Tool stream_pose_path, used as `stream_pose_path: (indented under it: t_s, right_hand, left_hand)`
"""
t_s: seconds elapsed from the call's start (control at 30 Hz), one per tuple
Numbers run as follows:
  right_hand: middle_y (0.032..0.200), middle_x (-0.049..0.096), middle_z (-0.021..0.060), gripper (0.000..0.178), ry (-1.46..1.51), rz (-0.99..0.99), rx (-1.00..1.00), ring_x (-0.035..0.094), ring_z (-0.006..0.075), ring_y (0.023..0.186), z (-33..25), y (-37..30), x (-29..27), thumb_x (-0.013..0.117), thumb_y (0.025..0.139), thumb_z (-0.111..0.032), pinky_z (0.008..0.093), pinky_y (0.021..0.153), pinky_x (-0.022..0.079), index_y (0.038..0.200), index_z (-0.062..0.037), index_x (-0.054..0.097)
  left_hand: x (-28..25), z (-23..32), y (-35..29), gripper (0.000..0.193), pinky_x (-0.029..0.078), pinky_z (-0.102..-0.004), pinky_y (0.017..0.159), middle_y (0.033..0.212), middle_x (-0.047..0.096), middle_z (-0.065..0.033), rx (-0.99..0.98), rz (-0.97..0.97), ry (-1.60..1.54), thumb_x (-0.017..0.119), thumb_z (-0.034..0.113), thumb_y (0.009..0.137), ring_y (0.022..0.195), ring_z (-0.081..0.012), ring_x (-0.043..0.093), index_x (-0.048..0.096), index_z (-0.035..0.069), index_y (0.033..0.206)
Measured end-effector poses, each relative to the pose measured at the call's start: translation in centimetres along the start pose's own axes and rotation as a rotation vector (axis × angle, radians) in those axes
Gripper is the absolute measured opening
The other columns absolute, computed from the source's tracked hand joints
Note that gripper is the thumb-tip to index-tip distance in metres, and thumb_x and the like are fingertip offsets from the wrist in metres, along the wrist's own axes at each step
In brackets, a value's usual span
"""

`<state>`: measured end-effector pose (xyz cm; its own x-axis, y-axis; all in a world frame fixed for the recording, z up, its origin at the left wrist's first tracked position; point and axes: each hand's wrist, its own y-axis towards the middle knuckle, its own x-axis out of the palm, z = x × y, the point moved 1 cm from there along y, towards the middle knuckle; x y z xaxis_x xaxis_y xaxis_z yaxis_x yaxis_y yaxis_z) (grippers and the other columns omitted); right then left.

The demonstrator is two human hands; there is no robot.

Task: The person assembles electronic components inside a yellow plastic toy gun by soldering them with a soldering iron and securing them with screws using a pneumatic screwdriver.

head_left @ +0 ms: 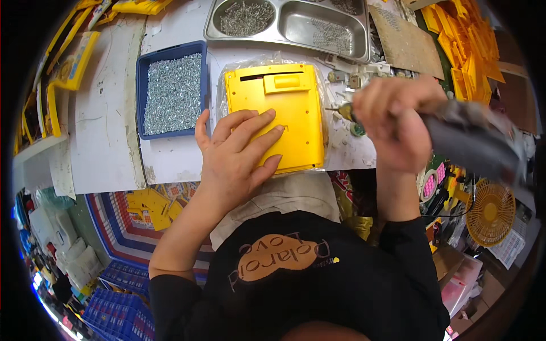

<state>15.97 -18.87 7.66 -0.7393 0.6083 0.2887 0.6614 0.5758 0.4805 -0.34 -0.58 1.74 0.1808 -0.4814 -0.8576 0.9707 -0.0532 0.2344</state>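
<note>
Now, right hand [398, 122] wrapped round a dark power screwdriver [472, 142], bit [334, 109] pointing left toward the yellow plastic casing [298, 125]; left hand [234, 145], splayed, rests upon it.

An assembly workshop – 1 blue bin [141, 96] of screws [173, 94], 1 steel tray [294, 27], a power screwdriver [475, 139].

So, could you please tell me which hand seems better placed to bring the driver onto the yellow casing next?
Probably the right hand: it holds the dark driver, pointed toward the yellow casing. The left hand lies spread on the casing, without a tool.
</note>
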Motion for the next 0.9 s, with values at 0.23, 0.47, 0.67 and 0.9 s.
stream_pose_path:
  t_s: [0.23, 0.47, 0.67, 0.9]
  right_hand:
    - [0.062, 0.044, 0.0007, 0.015, -0.248, 0.018, 0.056, 0.046, 0.0135, 0.059, 2.1, 0.2, -0.3, 0.054, 0.098, -0.021, 0.0319, 0.058, 0.040, 0.094, -0.0075, 0.048]
    - [0.059, 0.047, -0.0008, 0.017, -0.125, 0.001, 0.160, 0.045, 0.0130, 0.053, -1.5, -2.2, 0.8, 0.057, 0.095, -0.023, 0.0311, 0.054, 0.041, 0.092, -0.0087, 0.049]
    - [0.062, 0.050, 0.0017, 0.023, -0.080, 0.055, 0.138, 0.048, 0.0130, 0.055, -2.7, -1.9, 1.1, 0.064, 0.093, -0.025, 0.0317, 0.056, 0.043, 0.095, -0.0066, 0.050]
    - [0.061, 0.050, -0.0007, 0.023, 0.046, -0.122, -0.074, 0.047, 0.0126, 0.052, -4.1, 0.9, 1.3, 0.064, 0.095, -0.026, 0.0289, 0.052, 0.041, 0.100, -0.0078, 0.050]
  left_hand:
    - [0.2, 0.1, 0.1, 0.040, 0.013, -0.0565, 0.116, 0.135, 0.062, -0.0006, 0.002, -0.007, -0.020, 0.076, 0.028, 0.083, 0.125, -0.0248, 0.052, 0.071, 0.019, 0.122]
    - [0.4, 0.1, 0.4, 0.038, 0.014, -0.0607, 0.115, 0.134, 0.062, 0.0035, 0.008, 0.033, -0.018, 0.076, 0.029, 0.080, 0.123, -0.0204, 0.053, 0.072, 0.018, 0.117]
    - [-0.3, -1.7, 1.8, 0.041, 0.020, -0.0580, 0.114, 0.128, 0.063, -0.0052, -0.025, 0.096, -0.130, 0.076, 0.031, 0.081, 0.124, -0.0238, 0.053, 0.070, 0.017, 0.119]
    - [-3.3, -2.4, 5.5, 0.037, 0.039, -0.0516, 0.110, 0.130, 0.063, -0.0115, 0.182, 0.272, 0.024, 0.078, 0.026, 0.080, 0.120, -0.0281, 0.060, 0.063, 0.004, 0.106]
